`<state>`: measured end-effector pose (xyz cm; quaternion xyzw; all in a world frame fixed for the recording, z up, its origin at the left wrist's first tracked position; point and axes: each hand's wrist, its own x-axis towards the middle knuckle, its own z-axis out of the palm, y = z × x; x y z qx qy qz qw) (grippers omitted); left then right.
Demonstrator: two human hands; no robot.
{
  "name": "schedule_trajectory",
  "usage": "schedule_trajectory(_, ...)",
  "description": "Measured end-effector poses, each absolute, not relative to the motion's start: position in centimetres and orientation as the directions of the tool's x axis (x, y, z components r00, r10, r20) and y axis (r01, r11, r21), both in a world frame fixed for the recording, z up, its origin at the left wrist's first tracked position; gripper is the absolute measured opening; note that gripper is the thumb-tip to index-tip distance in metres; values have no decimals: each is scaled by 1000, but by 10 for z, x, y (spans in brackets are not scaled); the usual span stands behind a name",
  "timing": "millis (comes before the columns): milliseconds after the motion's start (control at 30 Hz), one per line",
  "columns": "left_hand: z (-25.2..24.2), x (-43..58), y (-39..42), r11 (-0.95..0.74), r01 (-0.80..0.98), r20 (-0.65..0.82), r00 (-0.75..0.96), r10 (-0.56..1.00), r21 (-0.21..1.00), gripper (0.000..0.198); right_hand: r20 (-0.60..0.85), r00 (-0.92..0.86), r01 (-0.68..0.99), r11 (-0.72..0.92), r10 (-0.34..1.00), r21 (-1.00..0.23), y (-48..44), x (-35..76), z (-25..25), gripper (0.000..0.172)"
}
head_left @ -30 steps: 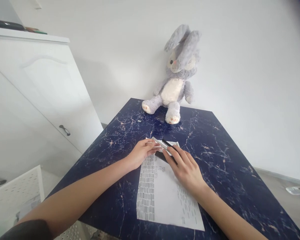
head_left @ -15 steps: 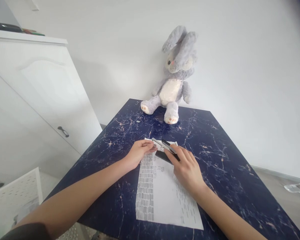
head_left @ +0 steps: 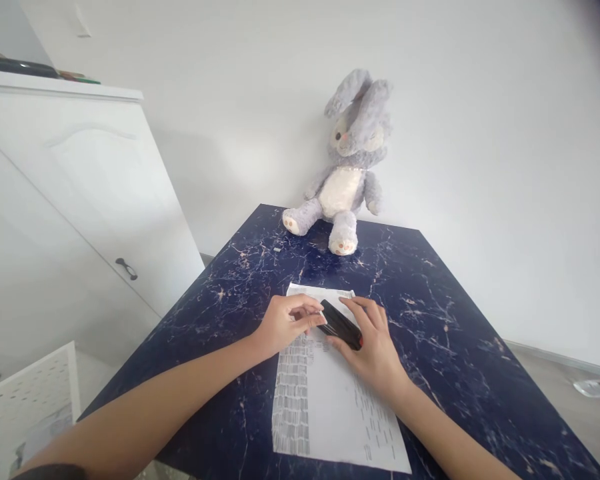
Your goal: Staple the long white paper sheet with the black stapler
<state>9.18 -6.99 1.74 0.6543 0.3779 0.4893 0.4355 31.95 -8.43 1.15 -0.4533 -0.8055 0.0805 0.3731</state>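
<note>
A black stapler lies slanted over the upper part of a printed sheet of paper, its top and base folded together. My right hand curls around its right end, with the thumb on the near side and the fingers on the far side. At the other end, the thumb and fingertips of my left hand pinch the stapler's tip. A small pale bit shows between those fingertips, too small to name. Below both hands, the paper lies flat, with a grey patterned strip down its left side.
A grey plush rabbit sits at the back of the dark blue marbled table, against the wall. A small pale scrap lies near its foot. To the left stand a white cabinet and a white perforated basket.
The stapler, spread apart with its silver rail showing before, is now folded together. My left fingertips have moved slightly right and down with its end. The camera view has tilted up slightly.
</note>
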Motion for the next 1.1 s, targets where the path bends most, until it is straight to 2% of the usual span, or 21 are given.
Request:
schedule_trajectory(67, 17, 92, -72, -342, 60, 311, 296, 903, 938, 35, 626, -371, 634, 680, 686, -369, -89, 319, 17, 55)
schedule_trajectory(133, 16, 93, -74, -346, 34, 312, 356, 881, 938, 42, 657, -464, 544, 776, 594, -318, -94, 317, 21, 51)
schedule_trajectory(233, 17, 93, -77, -335, -11, 308, 421, 853, 942, 42, 670, -545, 427, 855, 504, -296, -101, 311, 24, 54)
schedule_trajectory(333, 19, 92, -78, -339, -31, 320, 420, 849, 940, 42, 692, -531, 413, 863, 489, -293, -100, 309, 28, 50)
schedule_trajectory(400, 21, 88, -73, -332, -71, 334, 368, 868, 941, 39, 708, -445, 490, 811, 548, -320, -86, 318, 32, 36)
schedule_trajectory(467, 22, 82, -65, -280, -164, 318, 299, 900, 946, 36, 694, -303, 608, 694, 652, -386, -60, 338, 35, 22)
schedule_trajectory(533, 19, 75, -53, -157, -305, 249, 289, 924, 939, 46, 622, -150, 729, 511, 768, -456, -23, 368, 34, 16)
schedule_trajectory(600, 14, 68, -40, 4, -432, 169, 360, 918, 902, 52, 510, -30, 833, 303, 860, -463, 17, 403, 29, 15)
schedule_trajectory(700, 8, 60, -28, 148, -525, 118, 439, 891, 838, 57, 351, 63, 957, 43, 934, -286, 63, 451, 16, 17)
schedule_trajectory(767, 7, 58, -27, 170, -540, 118, 458, 881, 824, 59, 296, 84, 987, -39, 952, -155, 79, 473, 6, 19)
schedule_trajectory(900, 8, 61, -32, 177, -473, 135, 554, 821, 863, 62, 315, -67, 998, 64, 947, 19, 82, 492, -9, 26)
schedule_trajectory(1000, 7, 63, -33, 134, -450, 168, 569, 805, 883, 60, 465, -214, 977, 178, 859, 121, 76, 475, -7, 33)
schedule_trajectory(1100, 6, 61, -30, 95, -482, 187, 505, 843, 871, 61, 568, -328, 944, 289, 755, 162, 76, 416, 15, 31)
